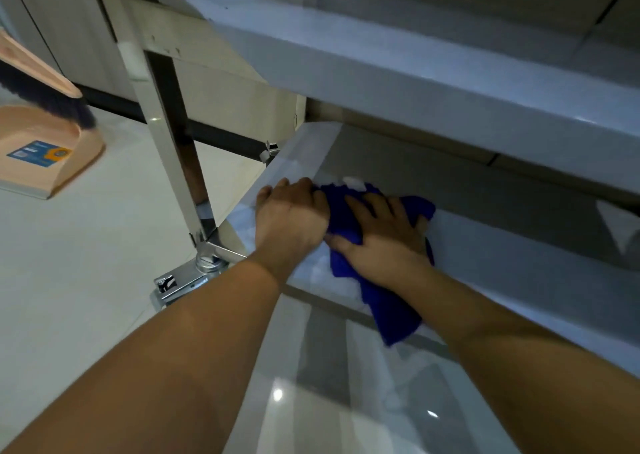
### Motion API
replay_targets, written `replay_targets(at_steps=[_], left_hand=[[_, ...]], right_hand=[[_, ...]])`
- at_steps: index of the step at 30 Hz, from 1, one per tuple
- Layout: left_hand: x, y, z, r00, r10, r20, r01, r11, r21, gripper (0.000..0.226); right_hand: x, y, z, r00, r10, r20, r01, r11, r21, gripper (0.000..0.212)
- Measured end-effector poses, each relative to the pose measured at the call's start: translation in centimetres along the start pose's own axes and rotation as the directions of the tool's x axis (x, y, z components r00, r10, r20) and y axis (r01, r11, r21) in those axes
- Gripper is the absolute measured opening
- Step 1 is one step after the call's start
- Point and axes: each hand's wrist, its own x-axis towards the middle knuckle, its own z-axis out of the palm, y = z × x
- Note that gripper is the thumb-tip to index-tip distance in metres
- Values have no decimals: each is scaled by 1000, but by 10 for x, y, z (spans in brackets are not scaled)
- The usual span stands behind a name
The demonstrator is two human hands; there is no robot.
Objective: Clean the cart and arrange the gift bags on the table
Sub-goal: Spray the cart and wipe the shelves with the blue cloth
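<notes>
**A:** so which step is this? The cart (433, 83) fills most of the view, steel frame, and only its lower shelf (485, 245) is being dealt with, looks like.

**B:** yeah, the cleaning part is what's in hand. No gift bags can be seen anywhere, so the arranging is judged not started. A dustpan (45, 155) with a brush (41, 90) is parked on the floor off to the left, well apart from the cart.

**A:** and the hands?

**B:** the blue cloth (374, 280) is spread on the near left end of that lower shelf, part of it draped over the front edge. It's pressed down by the right hand (384, 242), fingers laid fairly flat on top, so that grip is open rather than clenched. The left hand (291, 218) is curled around the cloth's left edge, right by the shelf's raised rim.

**A:** next move?

**B:** probably the cloth gets swept rightward along the shelf, pressure kept even, and the corners by the rim shouldn't be skipped.
</notes>
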Motion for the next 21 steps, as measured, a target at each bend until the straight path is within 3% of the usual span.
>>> replay_targets(at_steps=[4, 7, 9, 12, 16, 20, 21], left_hand=[[-2, 9, -11, 993, -118, 8, 117, 969, -216, 42], [-9, 17, -27, 984, -173, 41, 173, 882, -439, 39], [-16, 9, -34, 964, -263, -26, 211, 825, -524, 38], [-34, -21, -54, 930, -340, -141, 212, 808, -549, 39], [-67, -49, -81, 909, -397, -123, 267, 784, -561, 48], [-80, -77, -97, 765, -632, -127, 502, 708, -497, 50], [-80, -83, -99, 754, -645, -127, 524, 706, -476, 47]], right_hand=[[-70, -15, 6, 997, -48, -61, 46, 999, -27, 82], [-88, -17, 13, 999, -33, -43, 28, 994, -105, 85], [-85, -13, 11, 999, -38, -38, 35, 997, -71, 83], [-80, -10, 9, 998, -63, -16, 63, 997, -55, 81], [-82, -12, 9, 999, -46, -15, 45, 996, -72, 82], [-82, -14, 7, 1000, -23, 6, 23, 997, -76, 82], [-82, -16, 8, 1000, -13, 11, 14, 997, -81, 82]])
